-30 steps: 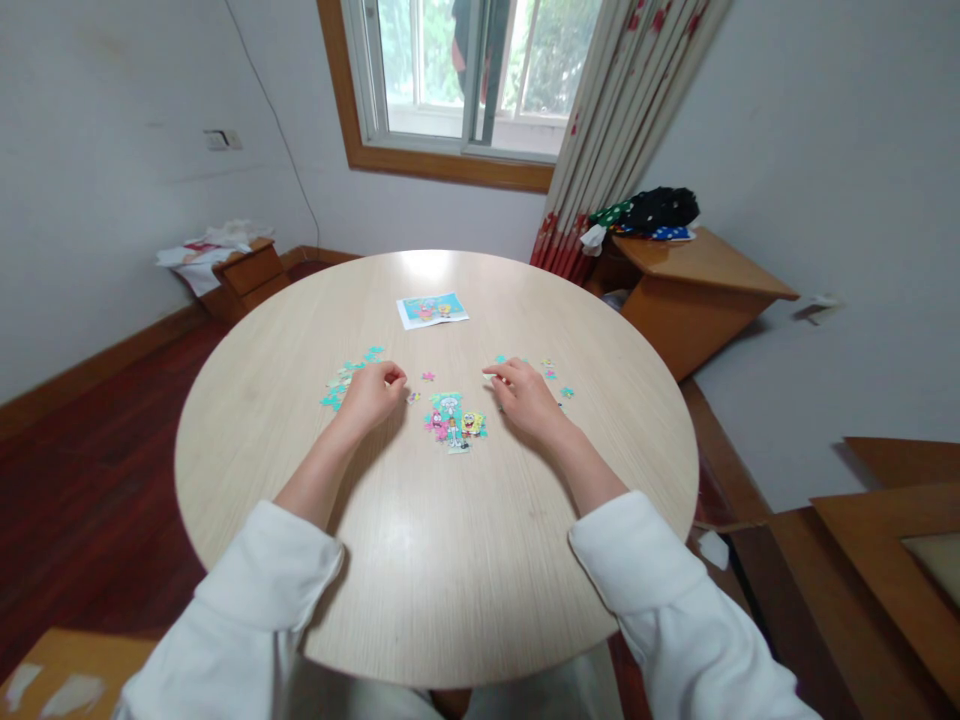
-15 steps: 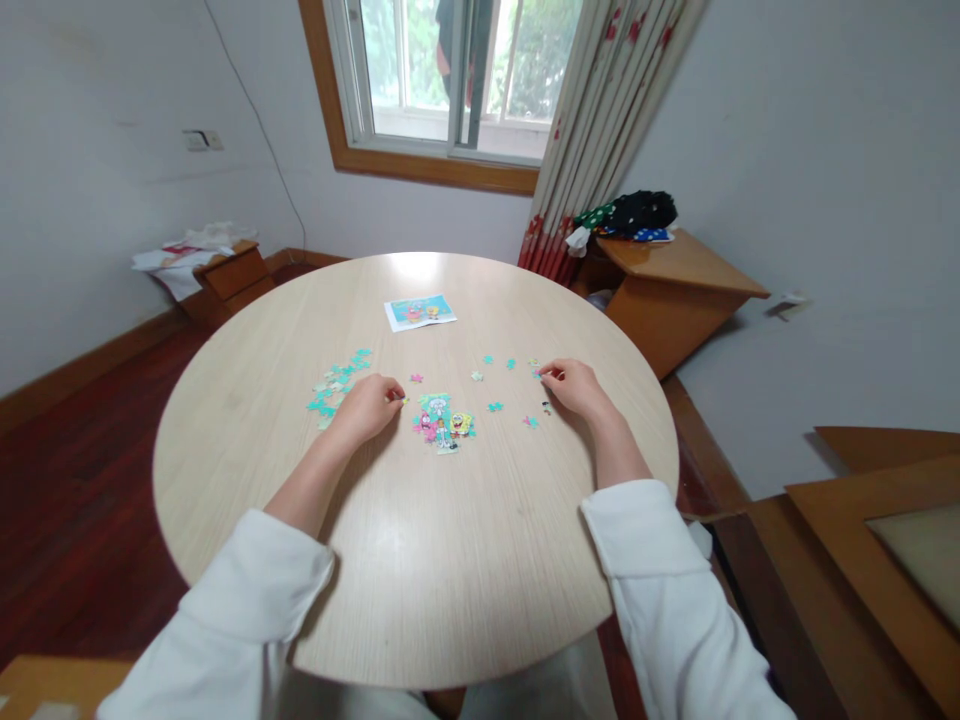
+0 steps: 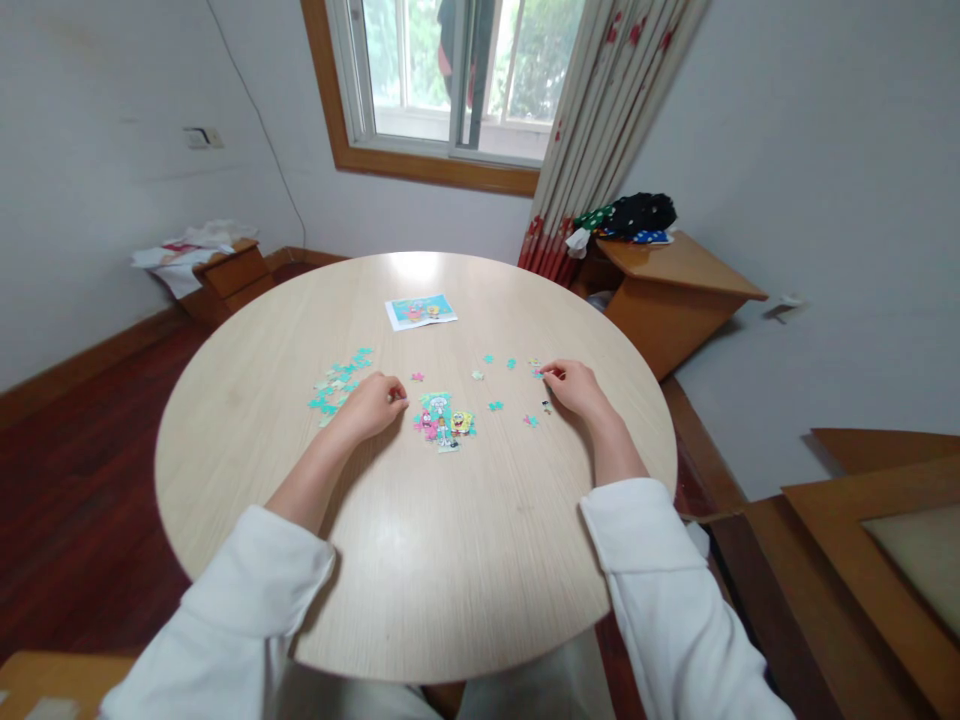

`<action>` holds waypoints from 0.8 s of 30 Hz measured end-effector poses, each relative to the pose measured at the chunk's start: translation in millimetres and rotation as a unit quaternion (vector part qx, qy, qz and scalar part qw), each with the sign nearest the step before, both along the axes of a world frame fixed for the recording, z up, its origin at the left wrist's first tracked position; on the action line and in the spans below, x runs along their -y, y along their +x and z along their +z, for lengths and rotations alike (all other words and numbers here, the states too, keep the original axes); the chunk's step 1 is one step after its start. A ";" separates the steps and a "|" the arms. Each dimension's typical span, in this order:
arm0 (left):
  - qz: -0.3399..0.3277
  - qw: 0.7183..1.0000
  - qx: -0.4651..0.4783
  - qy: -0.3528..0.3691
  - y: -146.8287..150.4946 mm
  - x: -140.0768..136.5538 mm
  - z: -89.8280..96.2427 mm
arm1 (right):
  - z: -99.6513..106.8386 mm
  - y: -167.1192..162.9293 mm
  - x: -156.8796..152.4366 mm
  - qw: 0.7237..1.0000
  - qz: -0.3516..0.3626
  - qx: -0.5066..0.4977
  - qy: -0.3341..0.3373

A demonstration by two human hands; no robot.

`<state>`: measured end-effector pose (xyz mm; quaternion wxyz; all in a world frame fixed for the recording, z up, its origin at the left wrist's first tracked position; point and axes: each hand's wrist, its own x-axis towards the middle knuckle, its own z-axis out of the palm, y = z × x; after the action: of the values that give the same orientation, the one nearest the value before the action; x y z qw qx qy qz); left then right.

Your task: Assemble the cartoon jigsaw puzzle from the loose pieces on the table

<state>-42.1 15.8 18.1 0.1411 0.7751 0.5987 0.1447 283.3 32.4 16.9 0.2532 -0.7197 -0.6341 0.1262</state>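
My left hand (image 3: 376,404) is closed in a pinch left of the partly joined cartoon puzzle (image 3: 444,422), its fingers round a small puzzle piece that is mostly hidden. Over on the right, my right hand (image 3: 576,386) has thumb and forefinger together at the edge of a blue and pink puzzle piece (image 3: 538,373), which lies by a paler one. A spread of turquoise and pale green pieces (image 3: 330,388) lies beside my left wrist. Between the hands are several loose pieces, among them a pink piece (image 3: 418,377), a turquoise piece (image 3: 496,406) and a pink-and-turquoise piece (image 3: 531,421).
A printed picture card (image 3: 421,312) lies toward the far side of the round wooden table (image 3: 420,560). Behind it are a window (image 3: 457,80) and a patterned curtain (image 3: 600,130). A wooden cabinet (image 3: 675,290) with cloths on top stands at the right.
The small yellowish piece at my left fingertips has gone from sight behind the fingers. My right hand stays almost still at its piece.
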 end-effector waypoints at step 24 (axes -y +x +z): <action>-0.010 0.972 0.206 -0.114 0.1 3.8 12.3 | -3.3 -7.3 -1.9 0.998 0.029 0.000 0.047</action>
<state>-42.0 12.0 30.4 0.3503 0.7136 0.5611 0.2310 276.0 34.3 13.6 0.2832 -0.6882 -0.6599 0.1035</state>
